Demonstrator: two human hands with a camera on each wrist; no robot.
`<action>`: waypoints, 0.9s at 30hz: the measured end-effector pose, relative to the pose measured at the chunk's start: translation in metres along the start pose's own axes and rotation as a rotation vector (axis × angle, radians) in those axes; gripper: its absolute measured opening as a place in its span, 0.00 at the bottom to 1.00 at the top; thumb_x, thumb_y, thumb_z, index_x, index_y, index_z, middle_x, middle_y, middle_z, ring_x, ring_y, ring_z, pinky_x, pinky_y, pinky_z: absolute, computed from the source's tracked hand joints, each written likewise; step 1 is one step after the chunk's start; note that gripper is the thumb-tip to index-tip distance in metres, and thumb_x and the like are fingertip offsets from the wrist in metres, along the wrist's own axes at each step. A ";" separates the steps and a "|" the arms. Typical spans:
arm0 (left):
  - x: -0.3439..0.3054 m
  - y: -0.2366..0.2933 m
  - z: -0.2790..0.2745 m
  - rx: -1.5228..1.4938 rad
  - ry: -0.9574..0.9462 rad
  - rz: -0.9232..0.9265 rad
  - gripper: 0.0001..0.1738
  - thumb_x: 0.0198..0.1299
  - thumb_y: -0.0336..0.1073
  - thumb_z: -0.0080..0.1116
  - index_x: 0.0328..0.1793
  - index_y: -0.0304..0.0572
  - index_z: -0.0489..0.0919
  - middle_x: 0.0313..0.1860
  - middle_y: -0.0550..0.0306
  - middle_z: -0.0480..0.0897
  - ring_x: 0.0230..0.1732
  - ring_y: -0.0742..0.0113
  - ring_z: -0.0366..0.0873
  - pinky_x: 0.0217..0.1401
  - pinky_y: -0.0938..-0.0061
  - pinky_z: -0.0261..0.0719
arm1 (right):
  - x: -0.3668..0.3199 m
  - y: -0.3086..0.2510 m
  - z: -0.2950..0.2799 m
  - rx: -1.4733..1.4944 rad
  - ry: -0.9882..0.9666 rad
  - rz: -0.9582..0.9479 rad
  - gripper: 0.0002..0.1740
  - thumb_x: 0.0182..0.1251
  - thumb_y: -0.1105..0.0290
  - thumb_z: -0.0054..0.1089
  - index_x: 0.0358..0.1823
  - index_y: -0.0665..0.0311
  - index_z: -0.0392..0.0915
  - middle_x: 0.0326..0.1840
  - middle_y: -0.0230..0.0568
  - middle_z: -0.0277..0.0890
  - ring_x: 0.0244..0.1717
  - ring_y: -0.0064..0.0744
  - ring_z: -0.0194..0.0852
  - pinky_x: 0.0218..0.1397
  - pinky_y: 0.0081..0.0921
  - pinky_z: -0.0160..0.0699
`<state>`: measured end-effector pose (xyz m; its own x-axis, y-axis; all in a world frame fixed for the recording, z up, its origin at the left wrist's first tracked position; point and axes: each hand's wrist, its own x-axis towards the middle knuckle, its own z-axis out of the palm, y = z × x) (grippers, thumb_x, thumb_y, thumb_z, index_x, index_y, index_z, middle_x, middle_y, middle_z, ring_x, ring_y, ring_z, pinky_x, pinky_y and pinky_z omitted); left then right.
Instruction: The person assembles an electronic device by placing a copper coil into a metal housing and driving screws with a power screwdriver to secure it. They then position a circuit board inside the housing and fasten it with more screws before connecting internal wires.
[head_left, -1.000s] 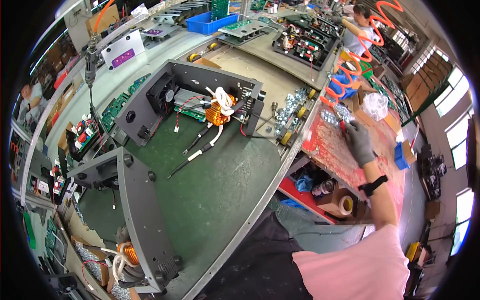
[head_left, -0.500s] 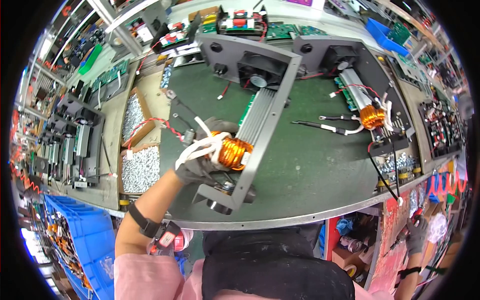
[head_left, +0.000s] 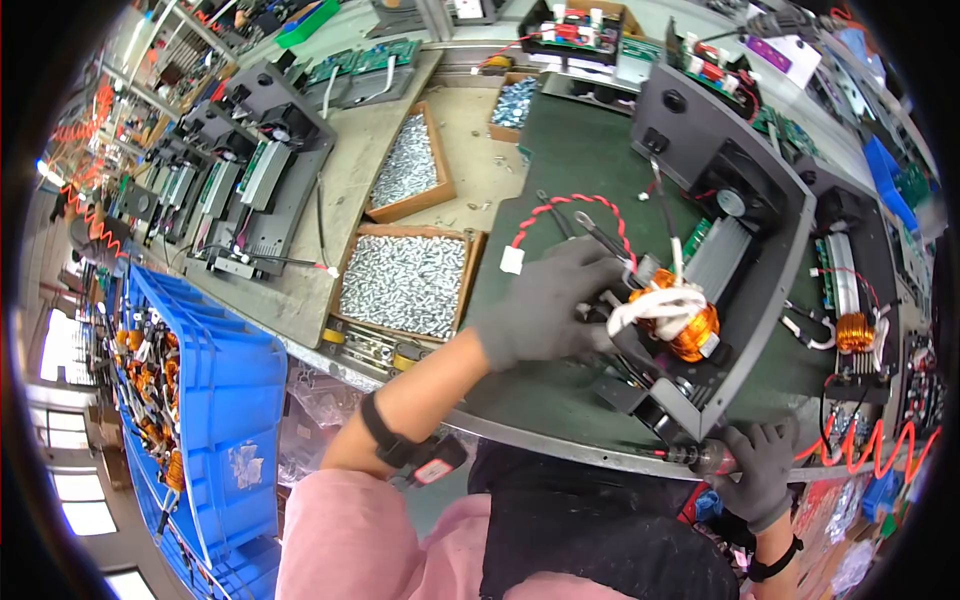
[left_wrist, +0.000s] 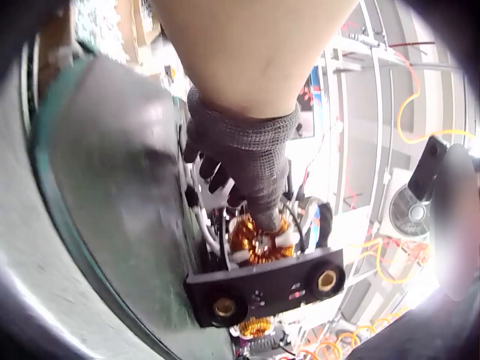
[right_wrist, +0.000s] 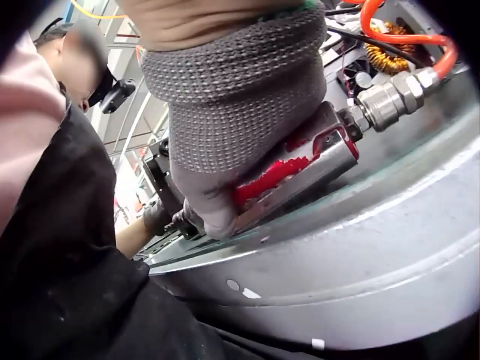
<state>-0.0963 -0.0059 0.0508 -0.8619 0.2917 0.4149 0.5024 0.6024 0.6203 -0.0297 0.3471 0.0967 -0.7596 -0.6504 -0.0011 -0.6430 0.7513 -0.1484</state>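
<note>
Gloved in grey, my left hand [head_left: 550, 305] reaches from the left to an orange copper coil [head_left: 695, 345] with thick white leads. In the left wrist view its fingers are spread loosely, and one fingertip touches the coil [left_wrist: 255, 244]. The coil sits in a grey metal housing [head_left: 690, 125] with a fan and a finned heatsink. A red-and-white twisted wire [head_left: 590, 200] sticks out beside the hand. My right hand [head_left: 755, 475], also gloved, grips an air screwdriver [head_left: 715, 457] at the table's front edge. Its red and silver body [right_wrist: 300, 165] shows in the right wrist view.
A second housing with a copper coil [head_left: 855, 333] stands at the right. Cardboard boxes [head_left: 472, 270] of small metal fasteners lie left of the green mat [head_left: 560, 400]. A blue crate [head_left: 235, 400] holds more coils. An orange coiled hose [head_left: 880, 455] runs along the right.
The head view has swung left. My right hand has brought the screwdriver from the red side bench to the table's front edge. My left hand now lies at the coil's left side.
</note>
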 end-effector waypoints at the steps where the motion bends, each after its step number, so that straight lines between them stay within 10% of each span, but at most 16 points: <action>1: -0.011 -0.007 -0.017 -0.156 -0.050 -0.115 0.27 0.47 0.51 0.67 0.53 0.50 0.80 0.49 0.46 0.77 0.57 0.46 0.72 0.59 0.60 0.72 | 0.008 -0.004 0.000 0.009 -0.030 0.023 0.25 0.39 0.56 0.69 0.39 0.62 0.76 0.35 0.44 0.72 0.38 0.47 0.69 0.42 0.41 0.64; 3: -0.039 -0.027 -0.057 -0.215 -0.088 -0.521 0.25 0.48 0.44 0.67 0.55 0.51 0.79 0.50 0.47 0.76 0.55 0.49 0.75 0.57 0.61 0.74 | 0.018 -0.003 0.003 0.024 -0.068 0.042 0.28 0.36 0.52 0.71 0.38 0.61 0.77 0.33 0.43 0.73 0.36 0.46 0.71 0.40 0.40 0.65; 5: -0.067 -0.049 -0.082 0.472 -0.048 -0.689 0.18 0.50 0.39 0.66 0.50 0.53 0.81 0.47 0.50 0.78 0.49 0.52 0.79 0.53 0.61 0.77 | 0.024 0.003 0.007 -0.019 -0.113 0.021 0.31 0.31 0.46 0.73 0.33 0.60 0.77 0.30 0.40 0.75 0.33 0.43 0.72 0.38 0.38 0.66; 14: -0.111 -0.094 -0.098 0.535 -0.020 -0.824 0.05 0.51 0.30 0.63 0.35 0.44 0.82 0.31 0.57 0.80 0.38 0.56 0.80 0.40 0.66 0.78 | 0.022 0.002 0.010 -0.076 -0.079 0.019 0.32 0.30 0.42 0.72 0.30 0.59 0.74 0.30 0.39 0.75 0.33 0.42 0.73 0.38 0.38 0.66; 17: -0.117 -0.096 -0.098 -0.098 0.244 -1.067 0.02 0.55 0.28 0.60 0.35 0.42 0.80 0.26 0.62 0.77 0.36 0.67 0.80 0.34 0.75 0.78 | 0.017 0.003 0.014 -0.031 -0.050 0.019 0.32 0.30 0.43 0.73 0.31 0.59 0.74 0.30 0.40 0.74 0.34 0.42 0.73 0.38 0.38 0.66; 20: -0.132 -0.096 -0.102 -1.558 0.641 -0.588 0.15 0.56 0.28 0.55 0.51 0.39 0.76 0.35 0.55 0.78 0.37 0.64 0.78 0.41 0.73 0.81 | 0.010 -0.009 0.010 0.056 -0.111 0.069 0.33 0.29 0.46 0.75 0.33 0.60 0.76 0.33 0.41 0.76 0.35 0.44 0.74 0.41 0.39 0.67; 27: -0.121 -0.076 -0.093 -1.708 0.864 -0.707 0.20 0.61 0.35 0.52 0.56 0.30 0.72 0.53 0.39 0.73 0.55 0.45 0.75 0.58 0.56 0.81 | -0.001 -0.043 0.015 0.426 -0.115 0.147 0.33 0.32 0.48 0.77 0.39 0.62 0.78 0.31 0.44 0.78 0.32 0.49 0.77 0.38 0.40 0.74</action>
<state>-0.0240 -0.1565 0.0155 -0.9038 -0.2992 -0.3059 0.1471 -0.8886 0.4344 0.0006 0.3135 0.0880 -0.8086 -0.5667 -0.1584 -0.4140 0.7392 -0.5312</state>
